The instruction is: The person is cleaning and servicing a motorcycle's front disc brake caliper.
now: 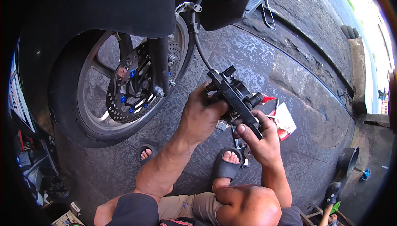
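Note:
A black brake caliper (233, 100) hangs on a hose (200, 48) and is held up in both hands, right of the front wheel (72, 102) of a motorbike. My left hand (200, 114) grips the caliper's upper left end, thumb against its underside. My right hand (260, 139) has thumb and fingers closed on its lower right end. The perforated brake disc (115, 85) with blue bolts sits on the wheel beside the dark fork leg (158, 66). Below the caliper, partly hidden, metal parts (246, 153) and a red and white packet (285, 122) lie on the tiled floor.
Black bodywork (124, 2) overhangs the wheel. My sandalled feet (227, 164) are under my hands. At the right are a concrete ledge (357, 73), a black container (347, 160) and another person's foot in a black clog (333, 193). More vehicle parts (33, 164) stand at the left.

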A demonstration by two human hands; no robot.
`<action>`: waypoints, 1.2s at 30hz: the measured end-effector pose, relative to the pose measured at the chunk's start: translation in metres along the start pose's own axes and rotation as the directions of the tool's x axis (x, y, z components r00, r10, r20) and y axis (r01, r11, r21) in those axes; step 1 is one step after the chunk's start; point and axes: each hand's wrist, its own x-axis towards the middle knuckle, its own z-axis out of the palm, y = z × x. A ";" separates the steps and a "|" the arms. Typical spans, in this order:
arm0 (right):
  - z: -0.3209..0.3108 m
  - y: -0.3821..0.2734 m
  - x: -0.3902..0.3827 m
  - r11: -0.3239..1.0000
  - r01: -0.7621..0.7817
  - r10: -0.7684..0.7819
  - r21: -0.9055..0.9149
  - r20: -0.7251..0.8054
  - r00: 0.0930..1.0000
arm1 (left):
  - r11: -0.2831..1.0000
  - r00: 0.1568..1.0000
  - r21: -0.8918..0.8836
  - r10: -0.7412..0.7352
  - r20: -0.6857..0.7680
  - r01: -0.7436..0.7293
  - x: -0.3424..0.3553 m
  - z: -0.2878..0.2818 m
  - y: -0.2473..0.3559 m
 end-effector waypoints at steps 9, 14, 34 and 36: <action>0.000 0.018 0.015 0.999 0.030 -0.029 0.028 -0.035 0.999 | 0.998 1.000 -0.060 -0.006 0.018 0.007 -0.001 0.001 -0.011; 0.010 0.002 0.012 0.959 -0.058 0.060 0.276 0.000 0.998 | 0.999 0.997 -0.040 0.007 0.078 -0.003 0.002 -0.004 -0.015; -0.001 0.005 0.017 0.994 -0.037 0.042 0.104 -0.050 0.998 | 0.999 1.000 0.037 0.028 -0.013 -0.027 0.000 0.005 -0.017; -0.016 0.004 0.019 0.992 0.003 0.009 0.125 -0.090 0.996 | 0.999 0.999 0.027 0.037 0.021 -0.037 0.001 0.001 -0.017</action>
